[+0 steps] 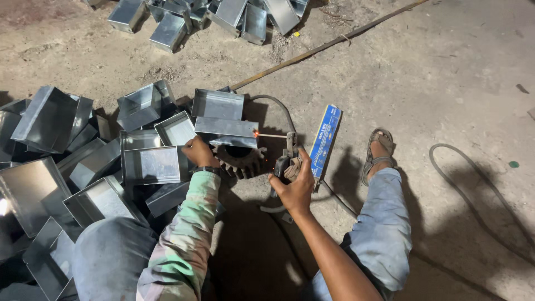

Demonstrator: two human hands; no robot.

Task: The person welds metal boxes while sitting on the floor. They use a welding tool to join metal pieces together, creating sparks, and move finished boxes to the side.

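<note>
Right hand (pixel 294 187) closed around a welding electrode holder (pixel 285 163), its rod (pixel 273 135) pointing left with a glowing tip touching the right corner of a sheet-metal box (pixel 225 131). Left hand (pixel 199 151) curled, fingers pressing down at the box's left lower edge; whether it grips the edge or just braces it, cannot tell. The box rests on a toothed gear wheel (pixel 241 160) on the concrete floor (pixel 446 72), directly in front of the person. Box looks light, thin-walled, stiff but easily dented, with sharp cut edges, likely hot near the glowing point; best held by the flat side well away from the weld. A holder cable (pixel 277 103) loops behind the box. Blue flat electrode packet (pixel 325 140) lies just right of the holder. Many similar galvanized boxes (pixel 150 164) heaped left, another pile (pixel 223 17) at top. Sandalled foot (pixel 378 153) to the right, a hose (pixel 473 195) farther right, a long rod (pixel 329 43) lying diagonally across the floor.
</note>
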